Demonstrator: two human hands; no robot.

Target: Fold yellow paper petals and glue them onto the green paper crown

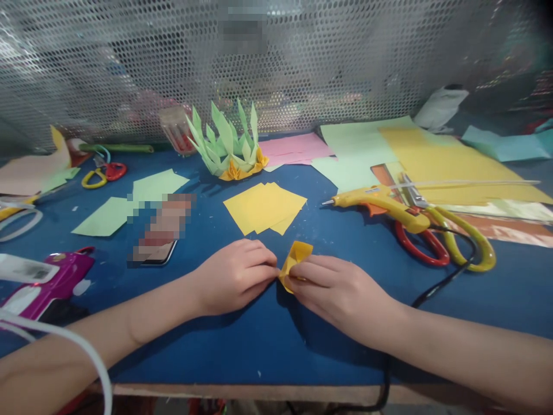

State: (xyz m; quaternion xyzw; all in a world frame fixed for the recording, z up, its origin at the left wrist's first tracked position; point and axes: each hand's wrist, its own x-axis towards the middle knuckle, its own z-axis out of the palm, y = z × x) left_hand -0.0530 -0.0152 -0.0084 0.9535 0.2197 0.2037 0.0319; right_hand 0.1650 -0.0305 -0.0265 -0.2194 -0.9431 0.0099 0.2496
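Near the front edge of the blue table (268,351), the left hand (235,276) and right hand (341,291) both pinch closed on a small yellow paper piece (296,259), already creased into a partly folded petal shape but not yet flat or finished. Just behind it lies a stack of yellow paper squares (263,206), unfolded. Toward the back edge stands a green-and-yellow paper flower (227,147) already assembled, with a yellow glue gun (380,203) lying to the right.
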